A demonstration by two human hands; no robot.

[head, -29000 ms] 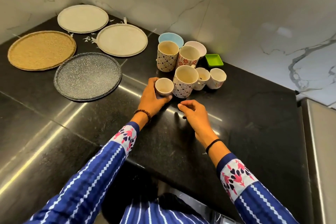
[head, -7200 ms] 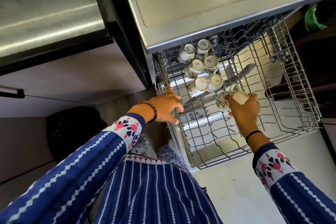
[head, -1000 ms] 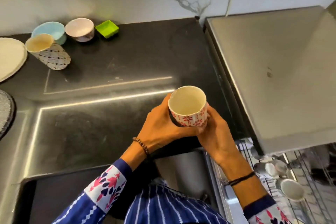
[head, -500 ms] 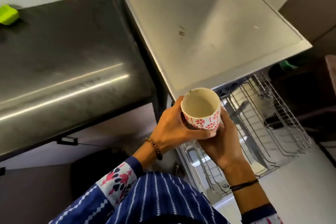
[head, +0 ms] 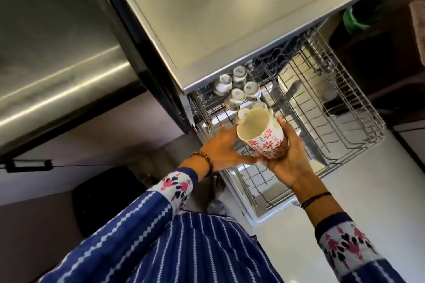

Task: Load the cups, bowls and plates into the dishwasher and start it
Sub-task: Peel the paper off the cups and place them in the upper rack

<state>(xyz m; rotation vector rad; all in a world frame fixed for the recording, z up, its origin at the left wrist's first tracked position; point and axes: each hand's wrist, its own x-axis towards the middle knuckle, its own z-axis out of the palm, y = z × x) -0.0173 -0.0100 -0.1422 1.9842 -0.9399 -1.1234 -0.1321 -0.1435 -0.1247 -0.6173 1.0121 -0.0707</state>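
A white cup with red flowers (head: 264,138) hangs tilted over the front left of the pulled-out wire rack (head: 345,122), its mouth facing up and left. My right hand (head: 289,158) grips it from the right and from below. My left hand (head: 220,147) lies at the cup's left side, its fingers stretched straight under the base. Several small cups (head: 236,95) stand upside down at the rack's back left. The rest of the rack holds no dishes.
The steel top of the dishwasher (head: 230,7) overhangs the back of the rack. The dark counter (head: 57,41) runs along the left. A green object (head: 354,18) sits in the shadow at the right, and a dark round thing (head: 103,202) stands on the floor at the left.
The cup has come down from the counter's edge to above the rack and has tilted. My left hand's fingers have straightened off the cup's side. My right hand still holds it.
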